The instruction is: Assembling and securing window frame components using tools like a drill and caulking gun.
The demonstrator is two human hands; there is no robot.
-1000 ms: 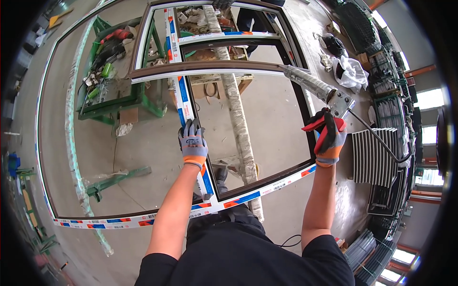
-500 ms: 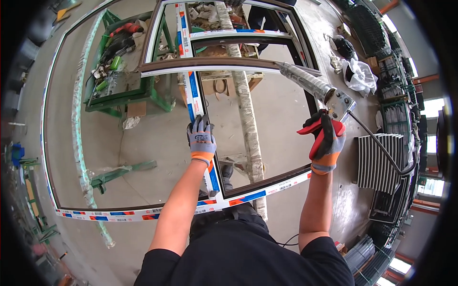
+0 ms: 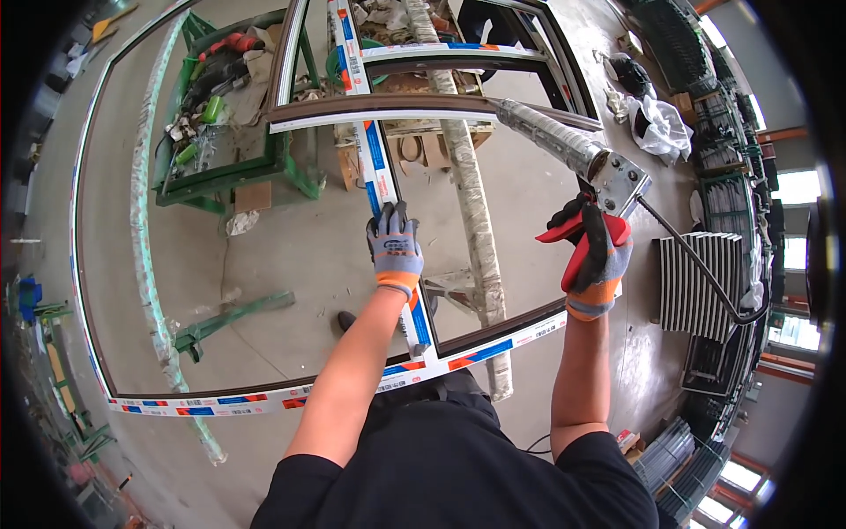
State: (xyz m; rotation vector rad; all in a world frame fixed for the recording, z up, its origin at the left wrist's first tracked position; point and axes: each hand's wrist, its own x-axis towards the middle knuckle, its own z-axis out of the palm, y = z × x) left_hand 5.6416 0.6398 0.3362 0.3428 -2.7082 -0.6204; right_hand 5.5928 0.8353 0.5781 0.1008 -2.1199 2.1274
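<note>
My left hand (image 3: pixel 396 247), in a grey glove with an orange cuff, lies fingers forward on the taped upright bar (image 3: pixel 375 163) of a large window frame (image 3: pixel 220 405). My right hand (image 3: pixel 596 256), gloved alike, is closed round the red grip of a sealant gun (image 3: pixel 553 139). The gun has a long smeared tube and a metal end block (image 3: pixel 621 183), from which a dark hose (image 3: pixel 692 251) runs off to the right. Its tube points forward and left, with the tip by a brown crossbar (image 3: pixel 423 110). Whether the tip touches the bar I cannot tell.
A wrapped support rail (image 3: pixel 476 220) passes under the frame, and another rail (image 3: pixel 144 212) lies left. A green bench (image 3: pixel 225 189) carries tools and bottles. Striped stacked profiles (image 3: pixel 701 286) stand at right, beyond a clear plastic bag (image 3: pixel 661 132). Beyond the frame stands a cluttered wooden table (image 3: pixel 458 132).
The frame and my left hand appear farther right in the picture, the hand still on the upright bar. The sealant gun, still in my right hand, has shifted slightly left.
</note>
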